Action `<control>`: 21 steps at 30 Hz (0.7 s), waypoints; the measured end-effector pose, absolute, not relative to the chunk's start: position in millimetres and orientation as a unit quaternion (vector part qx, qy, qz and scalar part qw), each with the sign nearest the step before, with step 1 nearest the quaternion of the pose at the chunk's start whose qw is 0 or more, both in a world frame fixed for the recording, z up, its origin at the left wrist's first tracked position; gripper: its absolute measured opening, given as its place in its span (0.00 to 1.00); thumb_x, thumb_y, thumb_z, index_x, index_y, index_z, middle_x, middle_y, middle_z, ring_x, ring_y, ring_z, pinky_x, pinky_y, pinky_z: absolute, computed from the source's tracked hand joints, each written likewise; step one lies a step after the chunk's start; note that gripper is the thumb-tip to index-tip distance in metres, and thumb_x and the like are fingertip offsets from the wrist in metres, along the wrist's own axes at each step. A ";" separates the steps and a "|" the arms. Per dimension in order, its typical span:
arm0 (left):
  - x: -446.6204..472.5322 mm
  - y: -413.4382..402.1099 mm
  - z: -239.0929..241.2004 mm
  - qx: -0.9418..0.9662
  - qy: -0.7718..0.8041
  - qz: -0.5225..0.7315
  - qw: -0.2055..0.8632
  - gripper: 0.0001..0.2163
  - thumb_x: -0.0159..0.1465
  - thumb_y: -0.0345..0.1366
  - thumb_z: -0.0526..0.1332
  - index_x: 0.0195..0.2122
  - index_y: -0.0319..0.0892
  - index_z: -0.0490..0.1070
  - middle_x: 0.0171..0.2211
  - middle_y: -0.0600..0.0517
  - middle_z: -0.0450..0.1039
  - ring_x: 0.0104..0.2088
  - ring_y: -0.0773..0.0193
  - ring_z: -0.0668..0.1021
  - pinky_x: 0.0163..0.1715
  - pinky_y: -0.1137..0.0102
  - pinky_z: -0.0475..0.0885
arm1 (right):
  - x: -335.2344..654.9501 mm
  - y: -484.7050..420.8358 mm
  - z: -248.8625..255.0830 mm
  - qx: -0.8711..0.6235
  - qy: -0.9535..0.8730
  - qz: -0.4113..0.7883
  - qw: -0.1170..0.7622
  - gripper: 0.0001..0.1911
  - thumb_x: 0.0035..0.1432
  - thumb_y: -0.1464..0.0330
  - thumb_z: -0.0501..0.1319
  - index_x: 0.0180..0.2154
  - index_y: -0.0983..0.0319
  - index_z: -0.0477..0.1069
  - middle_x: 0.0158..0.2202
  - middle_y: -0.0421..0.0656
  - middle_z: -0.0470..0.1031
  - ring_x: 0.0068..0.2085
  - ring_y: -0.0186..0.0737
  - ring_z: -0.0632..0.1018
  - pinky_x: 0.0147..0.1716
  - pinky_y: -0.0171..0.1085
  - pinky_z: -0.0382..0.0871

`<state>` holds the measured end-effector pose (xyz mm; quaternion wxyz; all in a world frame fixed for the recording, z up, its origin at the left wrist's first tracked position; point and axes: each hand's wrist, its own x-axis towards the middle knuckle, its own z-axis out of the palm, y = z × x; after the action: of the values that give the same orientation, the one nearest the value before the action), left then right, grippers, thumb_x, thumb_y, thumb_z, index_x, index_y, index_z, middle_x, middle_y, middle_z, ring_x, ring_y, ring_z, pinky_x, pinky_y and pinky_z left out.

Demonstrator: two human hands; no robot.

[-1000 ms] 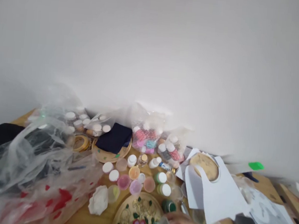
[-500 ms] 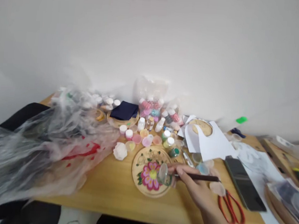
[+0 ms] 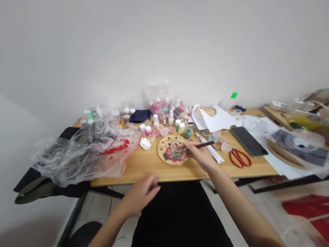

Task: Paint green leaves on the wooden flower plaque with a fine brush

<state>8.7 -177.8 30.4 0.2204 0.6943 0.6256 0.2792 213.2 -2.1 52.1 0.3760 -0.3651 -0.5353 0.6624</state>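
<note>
A round wooden plaque (image 3: 172,149) painted with a pink flower and green leaves lies on the wooden table (image 3: 155,165). My right hand (image 3: 198,156) rests at its right edge, pinched on a dark paintbrush (image 3: 202,145) whose tip reaches over the plaque. My left hand (image 3: 141,193) hangs below the table's front edge, above my dark lap, fingers loosely curled; nothing shows in it, but motion smears it. Small paint pots (image 3: 164,130) with white lids stand just behind the plaque.
A heap of clear plastic bags (image 3: 88,151) covers the table's left end. Red scissors (image 3: 240,157), a dark phone (image 3: 248,141), white paper (image 3: 215,120) and a white tissue wad (image 3: 145,143) lie nearby. Round boards with a print (image 3: 297,144) sit at right. A white wall stands behind.
The view has pulled back and tilted down, so the table looks smaller and my lap shows. My left hand has come into view. The brush stays over the plaque in my right hand.
</note>
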 end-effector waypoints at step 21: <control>15.0 30.2 -4.8 0.678 0.597 0.429 0.002 0.17 0.64 0.37 0.65 0.52 0.44 0.64 0.43 0.46 0.78 0.43 0.55 0.82 0.44 0.59 0.77 | 176.9 94.0 49.5 -0.352 -0.681 0.475 0.432 0.16 0.61 0.55 0.60 0.30 0.60 0.77 0.27 0.41 0.78 0.29 0.36 0.77 0.30 0.37 0.72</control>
<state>15.0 30.2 -4.8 0.0021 0.6780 0.5968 0.4292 176.9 94.0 49.5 0.4322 -0.3522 -0.6807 0.4752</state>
